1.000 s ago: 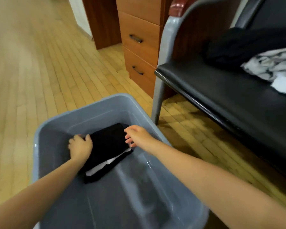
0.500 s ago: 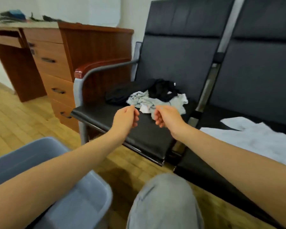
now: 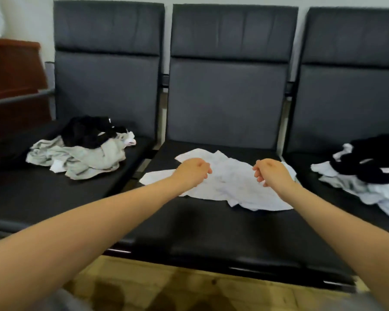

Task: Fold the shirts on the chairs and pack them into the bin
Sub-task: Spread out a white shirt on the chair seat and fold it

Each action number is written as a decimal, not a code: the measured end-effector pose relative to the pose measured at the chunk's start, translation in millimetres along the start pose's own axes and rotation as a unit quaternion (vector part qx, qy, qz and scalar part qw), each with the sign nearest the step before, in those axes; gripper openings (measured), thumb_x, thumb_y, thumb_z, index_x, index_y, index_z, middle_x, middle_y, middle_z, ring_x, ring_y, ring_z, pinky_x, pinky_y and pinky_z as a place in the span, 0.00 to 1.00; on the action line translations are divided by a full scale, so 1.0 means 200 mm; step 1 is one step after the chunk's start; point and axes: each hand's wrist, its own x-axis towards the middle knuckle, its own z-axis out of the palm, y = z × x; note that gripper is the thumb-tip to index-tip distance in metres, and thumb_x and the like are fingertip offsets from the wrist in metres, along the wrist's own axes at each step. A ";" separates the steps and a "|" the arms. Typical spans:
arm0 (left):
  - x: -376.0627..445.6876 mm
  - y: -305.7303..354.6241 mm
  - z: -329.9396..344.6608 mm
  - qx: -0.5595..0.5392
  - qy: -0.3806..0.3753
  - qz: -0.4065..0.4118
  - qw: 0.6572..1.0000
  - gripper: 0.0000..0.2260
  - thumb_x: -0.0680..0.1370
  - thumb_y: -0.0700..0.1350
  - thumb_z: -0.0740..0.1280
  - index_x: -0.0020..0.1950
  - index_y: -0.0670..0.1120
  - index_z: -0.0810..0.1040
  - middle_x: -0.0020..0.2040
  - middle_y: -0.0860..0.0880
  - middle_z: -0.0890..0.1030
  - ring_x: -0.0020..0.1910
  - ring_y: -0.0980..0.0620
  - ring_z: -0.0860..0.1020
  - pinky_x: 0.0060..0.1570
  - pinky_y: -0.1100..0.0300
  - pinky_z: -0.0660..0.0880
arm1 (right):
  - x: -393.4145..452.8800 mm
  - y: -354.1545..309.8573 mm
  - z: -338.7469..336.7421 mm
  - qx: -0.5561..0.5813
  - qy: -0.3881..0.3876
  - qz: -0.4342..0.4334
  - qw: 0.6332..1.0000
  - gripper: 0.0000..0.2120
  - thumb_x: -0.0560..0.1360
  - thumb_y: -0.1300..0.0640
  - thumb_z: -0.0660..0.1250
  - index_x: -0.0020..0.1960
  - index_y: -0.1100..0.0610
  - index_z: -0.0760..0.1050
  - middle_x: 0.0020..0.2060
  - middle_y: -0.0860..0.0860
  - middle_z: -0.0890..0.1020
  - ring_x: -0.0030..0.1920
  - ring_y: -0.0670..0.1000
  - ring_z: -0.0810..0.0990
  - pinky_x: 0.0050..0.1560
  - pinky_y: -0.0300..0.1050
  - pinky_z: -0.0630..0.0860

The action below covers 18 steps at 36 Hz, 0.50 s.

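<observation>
Both grips are empty. The left hand (image 3: pixel 192 170) and the right hand (image 3: pixel 270 171) hang above the middle seat (image 3: pixel 211 225) with fingers loosely curled downward, holding nothing; whether the fingertips brush the cloth cannot be told.

Under and between them lies the white shirt (image 3: pixel 230 182), spread roughly flat but rumpled on the middle seat, toward its back. It looks thin, light and limp, so it should sag and crease wherever it is lifted; judged from that, pinching it at two well-separated points along one edge, shoulders or hem, would let it hang straight for folding. Its long axis seems to run left to right across the seat, a narrow flap reaching out to the left; which end is the collar is not clear.

On the left seat (image 3: pixel 20 194) sits a grey and black heap (image 3: pixel 83 151), and on the right seat (image 3: pixel 323 187) a black and white heap (image 3: pixel 368 173). The bin is out of view.
</observation>
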 end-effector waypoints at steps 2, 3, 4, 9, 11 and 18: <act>0.06 -0.02 0.08 0.052 0.000 0.019 0.998 0.12 0.81 0.45 0.57 0.53 0.44 0.79 0.52 0.48 0.80 0.50 0.49 0.77 0.51 0.56 0.73 | 0.07 0.09 -0.09 -0.047 0.038 -0.005 0.998 0.14 0.80 0.56 0.58 0.46 0.65 0.76 0.40 0.57 0.80 0.38 0.52 0.75 0.40 0.49 0.73; 0.07 -0.03 0.12 0.083 0.003 0.028 0.996 0.12 0.81 0.46 0.57 0.55 0.43 0.79 0.53 0.48 0.80 0.52 0.48 0.77 0.52 0.56 0.72 | 0.10 0.12 -0.12 -0.078 0.051 -0.012 0.996 0.14 0.80 0.56 0.59 0.47 0.67 0.76 0.42 0.59 0.80 0.39 0.52 0.75 0.42 0.52 0.74; 0.09 -0.05 0.14 0.105 0.004 0.038 0.994 0.12 0.81 0.46 0.58 0.55 0.43 0.79 0.53 0.47 0.81 0.53 0.48 0.77 0.53 0.56 0.72 | 0.12 0.16 -0.15 -0.112 0.060 -0.024 0.992 0.14 0.79 0.55 0.59 0.47 0.66 0.75 0.43 0.59 0.80 0.40 0.52 0.75 0.42 0.52 0.74; 0.20 -0.10 0.29 0.127 -0.009 0.111 0.986 0.11 0.78 0.54 0.63 0.55 0.51 0.79 0.53 0.51 0.79 0.52 0.52 0.77 0.53 0.56 0.74 | 0.16 0.27 -0.22 -0.253 0.005 -0.049 0.966 0.08 0.78 0.54 0.60 0.48 0.55 0.77 0.46 0.49 0.77 0.45 0.51 0.75 0.42 0.43 0.67; 0.23 -0.08 0.35 0.140 -0.012 0.170 0.975 0.13 0.77 0.56 0.66 0.59 0.53 0.78 0.57 0.52 0.76 0.56 0.53 0.74 0.57 0.56 0.71 | 0.17 0.30 -0.24 -0.259 -0.027 -0.028 0.965 0.06 0.78 0.53 0.62 0.51 0.51 0.77 0.47 0.46 0.78 0.46 0.49 0.76 0.43 0.41 0.68; 0.31 -0.06 0.42 0.260 -0.110 0.280 0.917 0.11 0.80 0.53 0.62 0.50 0.48 0.77 0.50 0.52 0.74 0.55 0.51 0.70 0.58 0.53 0.68 | 0.21 0.36 -0.28 -0.245 -0.022 -0.021 0.969 0.11 0.77 0.54 0.63 0.44 0.59 0.81 0.41 0.52 0.83 0.43 0.52 0.79 0.47 0.46 0.75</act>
